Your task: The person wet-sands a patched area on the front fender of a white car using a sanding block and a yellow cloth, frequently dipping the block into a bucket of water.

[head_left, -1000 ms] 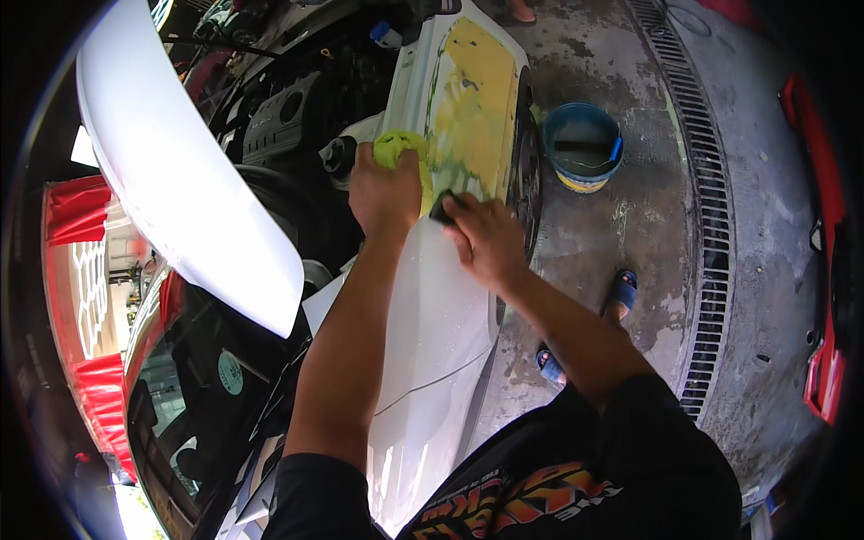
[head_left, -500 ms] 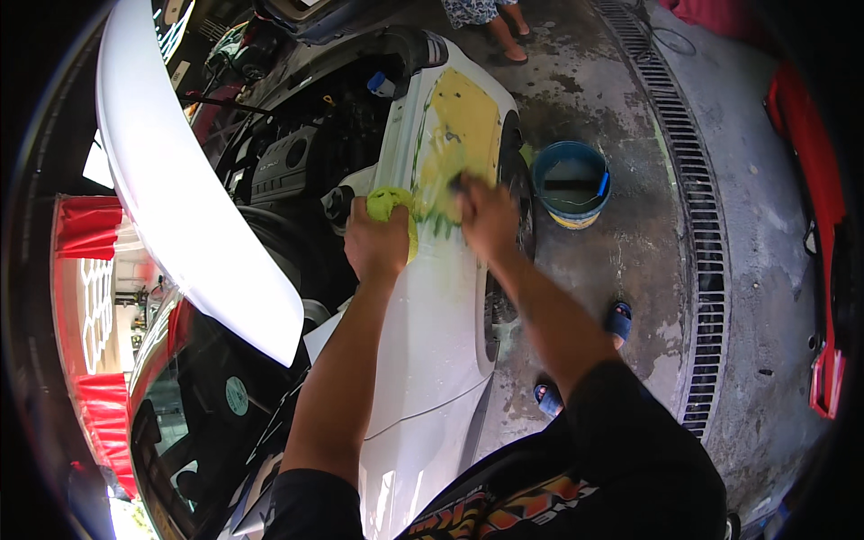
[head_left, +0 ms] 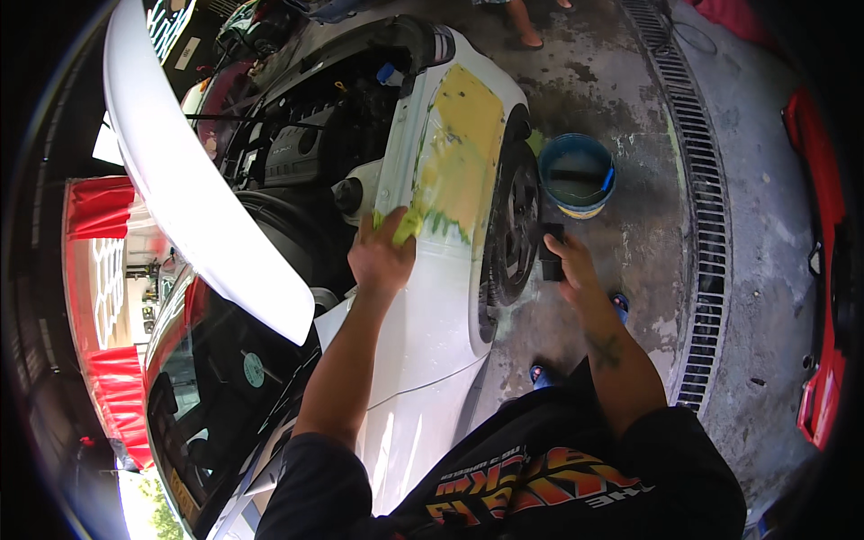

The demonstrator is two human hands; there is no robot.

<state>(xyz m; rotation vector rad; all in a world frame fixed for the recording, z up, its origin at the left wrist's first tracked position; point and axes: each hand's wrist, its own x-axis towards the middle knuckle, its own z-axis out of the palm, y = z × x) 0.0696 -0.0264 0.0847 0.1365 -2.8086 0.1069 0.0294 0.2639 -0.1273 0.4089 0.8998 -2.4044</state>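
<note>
My left hand [head_left: 382, 258] is closed around a crumpled yellow-green cloth or sponge [head_left: 411, 227], pressed on the top edge of the white car fender [head_left: 427, 306]. Just beyond it, the fender bears a yellow filler patch [head_left: 468, 117], with a greenish, ragged near edge. Out to the right, past the front wheel [head_left: 517, 216], my right hand [head_left: 577, 264] grips a black rectangular block [head_left: 551, 252], probably a sanding block, in the air. The block is apart from the fender, and its underside is hidden.
A blue bucket [head_left: 549, 184] of dark liquid stands beside the wheel, a blue-tipped object in it. The white hood [head_left: 198, 198] is raised over the engine bay [head_left: 301, 148]. A floor grate [head_left: 706, 234] runs along the right, near a red car part [head_left: 823, 216]. Another person's leg [head_left: 525, 22] shows beyond.
My right hand has left the patch's near edge and moved right, beside the wheel, with the block in it. My left hand, still holding the cloth or sponge, has shifted slightly nearer.
</note>
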